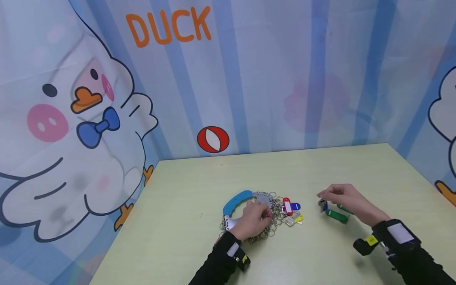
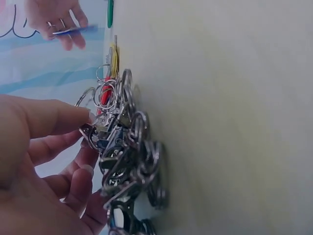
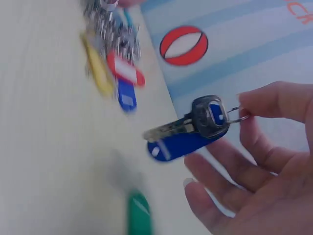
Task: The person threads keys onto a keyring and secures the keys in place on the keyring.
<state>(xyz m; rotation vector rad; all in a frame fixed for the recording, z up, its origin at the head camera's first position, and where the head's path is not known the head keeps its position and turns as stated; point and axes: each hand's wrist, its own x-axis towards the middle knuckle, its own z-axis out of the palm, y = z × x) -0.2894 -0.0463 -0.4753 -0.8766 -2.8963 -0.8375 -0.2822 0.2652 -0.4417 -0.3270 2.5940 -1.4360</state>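
Note:
My left hand (image 1: 252, 221) bends over a large hoop with a blue curved section (image 1: 236, 201), partly covering it. Many small metal rings (image 2: 124, 152) hang around the hoop. In the left wrist view, the fingertips pinch a metal piece at the edge of this cluster. Over on the right, my right hand (image 1: 350, 199) pinches a small split ring (image 3: 238, 116) between thumb and finger. From it hang a dark-headed key (image 3: 209, 117) and a blue key tag (image 3: 181, 147). The other fingers spread loosely behind them. A green tag (image 1: 336, 216) lies below this hand.
Beside the hoop's right edge lie a red tag (image 1: 287, 206), a blue tag (image 1: 296, 206) and a yellow tag (image 1: 298, 219). Past the back edge of the pale table (image 1: 199, 178) hangs a curtain (image 1: 263, 79) with duck drawings.

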